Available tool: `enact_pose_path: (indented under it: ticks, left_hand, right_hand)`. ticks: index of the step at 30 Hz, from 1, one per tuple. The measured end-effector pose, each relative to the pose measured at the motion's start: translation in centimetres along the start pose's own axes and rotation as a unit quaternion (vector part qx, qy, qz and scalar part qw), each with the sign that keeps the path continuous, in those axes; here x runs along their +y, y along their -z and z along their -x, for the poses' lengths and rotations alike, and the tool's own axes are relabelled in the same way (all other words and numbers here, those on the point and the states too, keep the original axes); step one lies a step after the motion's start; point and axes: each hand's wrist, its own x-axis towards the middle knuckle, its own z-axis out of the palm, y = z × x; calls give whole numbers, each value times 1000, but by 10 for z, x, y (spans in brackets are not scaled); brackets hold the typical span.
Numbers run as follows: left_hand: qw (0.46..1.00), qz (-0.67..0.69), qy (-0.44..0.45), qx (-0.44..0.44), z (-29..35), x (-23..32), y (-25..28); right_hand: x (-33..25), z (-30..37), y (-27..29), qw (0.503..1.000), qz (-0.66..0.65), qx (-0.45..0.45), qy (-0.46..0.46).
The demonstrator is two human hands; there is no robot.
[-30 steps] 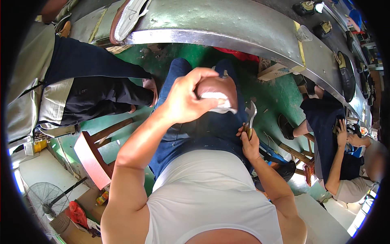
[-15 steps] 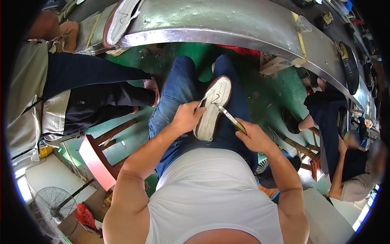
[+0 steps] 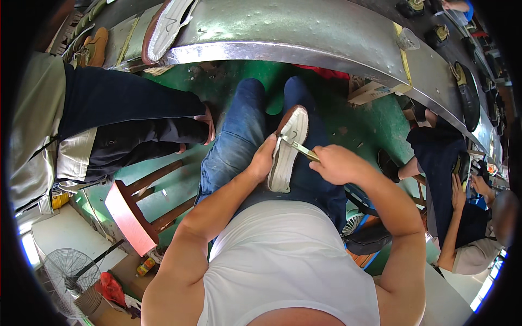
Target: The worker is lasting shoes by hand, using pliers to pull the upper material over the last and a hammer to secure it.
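My left hand [image 3: 265, 158] grips the side of a shoe with a pale sole and brown rim [image 3: 287, 149], held sole-up on my lap over blue jeans. My right hand [image 3: 334, 163] is closed around a small metal tool [image 3: 296, 145] whose tip touches the shoe's sole near its middle. Both forearms come up from the lower edge across my white shirt.
A curved metal conveyor table [image 3: 283, 32] runs across the top, carrying another shoe [image 3: 163, 27] and dark shoes [image 3: 467, 87] at the right. A seated person in dark trousers [image 3: 119, 119] is at the left, another person [image 3: 462, 217] at the right. A red stool [image 3: 128, 214] and a fan [image 3: 65, 271] stand lower left.
The shoe was raised near my face in my left hand, then came down onto my lap. My right hand has brought the tool onto the sole.
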Motion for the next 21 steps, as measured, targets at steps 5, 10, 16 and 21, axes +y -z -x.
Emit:
enact_pose_path:
  ticks: [5, 10, 16, 21]
  left_hand:
    - [994, 59, -49, -80, 6, 21, -6]
    - [996, -29, -77, -31, -5, 13, -8]
    - [987, -109, -116, 26, -3, 5, -15]
    - [790, -494, -364, 10, -9, 19, -11]
  right_hand:
    - [7, -12, -88, 965, -190, 177, -15]
    - [16, 0, -78, 917, -388, 80, -51]
    - [24, -9, -100, 862, -500, 81, -41]
    - [21, -12, -115, 752, -654, 55, -62]
